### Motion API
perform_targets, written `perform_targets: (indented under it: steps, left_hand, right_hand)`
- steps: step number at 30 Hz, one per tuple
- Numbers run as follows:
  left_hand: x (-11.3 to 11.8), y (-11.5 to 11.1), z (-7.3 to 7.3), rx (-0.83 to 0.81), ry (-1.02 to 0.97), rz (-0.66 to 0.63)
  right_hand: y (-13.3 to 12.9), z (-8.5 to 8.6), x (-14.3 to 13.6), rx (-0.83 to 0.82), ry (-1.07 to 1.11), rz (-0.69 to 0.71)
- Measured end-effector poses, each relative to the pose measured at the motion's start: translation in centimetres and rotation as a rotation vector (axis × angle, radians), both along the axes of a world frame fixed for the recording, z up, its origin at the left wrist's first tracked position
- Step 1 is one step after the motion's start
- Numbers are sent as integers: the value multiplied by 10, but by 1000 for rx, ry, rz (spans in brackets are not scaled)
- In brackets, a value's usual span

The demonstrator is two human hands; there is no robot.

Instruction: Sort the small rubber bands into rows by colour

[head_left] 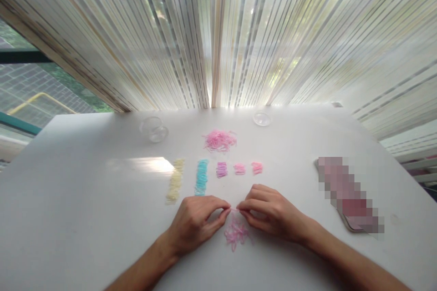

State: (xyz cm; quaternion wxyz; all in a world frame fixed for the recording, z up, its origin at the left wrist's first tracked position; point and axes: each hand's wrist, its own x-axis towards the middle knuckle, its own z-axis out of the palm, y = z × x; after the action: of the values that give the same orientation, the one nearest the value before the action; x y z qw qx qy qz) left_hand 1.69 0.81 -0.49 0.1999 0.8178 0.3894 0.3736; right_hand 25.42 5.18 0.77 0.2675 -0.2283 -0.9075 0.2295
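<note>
My left hand (201, 219) and my right hand (271, 209) meet near the front middle, fingertips pinched on the two ends of one thin pink strand (234, 209). Just below them lies a loose heap of pinkish-purple strands (236, 234). Beyond my hands, short strands lie in sorted columns: yellow (175, 182), blue (201, 176), purple (221, 169), pink (239, 169) and a brighter pink (257, 168). A larger tangled pink pile (220, 140) sits behind these columns.
Clear round dishes (158, 133) stand at the back left of the white table (85, 200), and another clear dish (262, 119) at the back right. A phone-like object (348, 195), partly blurred, lies on the right. Striped curtains (170, 36) hang behind the table.
</note>
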Motion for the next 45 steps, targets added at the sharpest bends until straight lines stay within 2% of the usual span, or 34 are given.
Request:
perform_targets:
  steps: [13,17,22,24,30,45]
  left_hand:
    - [1,-1,2,9,14,10]
    - [1,0,2,-2,37,14]
    - [-1,-1,-1,-11,55,-19]
    - [-1,-2,-2,-13,61,-43]
    - [0,-2,0,1,82,-80]
    - [0,-1,3,15,97,-81]
  right_hand:
    - [-1,-3,-3,0,66,-41]
    - [10,0,7,39,61,-67]
    - [45,3,43,113,29,-299]
    - [55,2,53,118,12,-351]
    - [60,-4,56,91,-18,-339]
    - [59,-6,57,30,-53,-363]
